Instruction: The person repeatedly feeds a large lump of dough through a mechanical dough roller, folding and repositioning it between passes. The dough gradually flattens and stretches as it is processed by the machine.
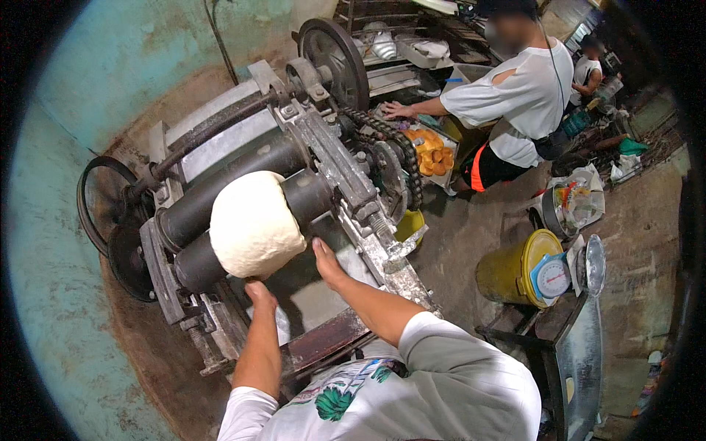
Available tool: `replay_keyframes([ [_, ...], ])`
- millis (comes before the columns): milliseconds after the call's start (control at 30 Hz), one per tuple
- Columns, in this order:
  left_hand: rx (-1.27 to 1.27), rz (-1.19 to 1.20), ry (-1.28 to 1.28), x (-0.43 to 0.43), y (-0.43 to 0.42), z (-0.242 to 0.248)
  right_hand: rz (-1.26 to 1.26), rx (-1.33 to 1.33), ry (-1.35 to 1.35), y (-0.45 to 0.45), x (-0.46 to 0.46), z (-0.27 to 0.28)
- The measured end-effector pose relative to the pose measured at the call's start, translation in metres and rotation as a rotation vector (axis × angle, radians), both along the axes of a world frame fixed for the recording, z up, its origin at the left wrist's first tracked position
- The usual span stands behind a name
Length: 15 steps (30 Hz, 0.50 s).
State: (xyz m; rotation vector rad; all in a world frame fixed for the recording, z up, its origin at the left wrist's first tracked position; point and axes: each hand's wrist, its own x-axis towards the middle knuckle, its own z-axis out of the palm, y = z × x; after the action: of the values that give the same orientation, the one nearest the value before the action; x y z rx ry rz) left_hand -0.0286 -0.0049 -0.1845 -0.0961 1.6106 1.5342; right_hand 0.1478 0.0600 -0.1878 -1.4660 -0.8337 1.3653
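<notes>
A thick mass of pale dough (256, 226) lies over the dark metal rollers (231, 187) of a dough sheeter, its near end hanging over the lower roller. My left hand (261, 295) is at the dough's lower edge, its fingers mostly hidden beneath it. My right hand (326, 263) is by the dough's lower right side, thumb up, the other fingers out of sight. Whether either hand grips the dough cannot be told. Below the hands, a metal surface (320, 300) slopes inside the machine's frame.
A drive chain (405, 143) and gear are at the rollers' right end, with a flywheel (336, 63) behind and belt wheels (99, 204) at left. A co-worker (524, 93) stands near a tray of bread rolls (433, 154). A yellow bucket (504, 270) and dial scale (551, 277) stand right.
</notes>
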Motion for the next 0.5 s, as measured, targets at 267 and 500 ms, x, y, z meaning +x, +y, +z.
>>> replay_keyframes([
  [267, 0.313, -0.047, -0.401, 0.0, 0.071, 0.0, 0.493, -0.379, -0.028, 0.08, -0.041, -0.027],
  [500, 0.329, -0.075, -0.207, -0.022, 0.031, -0.048, 0.551, -0.353, -0.374, 0.079, -0.063, 0.011],
])
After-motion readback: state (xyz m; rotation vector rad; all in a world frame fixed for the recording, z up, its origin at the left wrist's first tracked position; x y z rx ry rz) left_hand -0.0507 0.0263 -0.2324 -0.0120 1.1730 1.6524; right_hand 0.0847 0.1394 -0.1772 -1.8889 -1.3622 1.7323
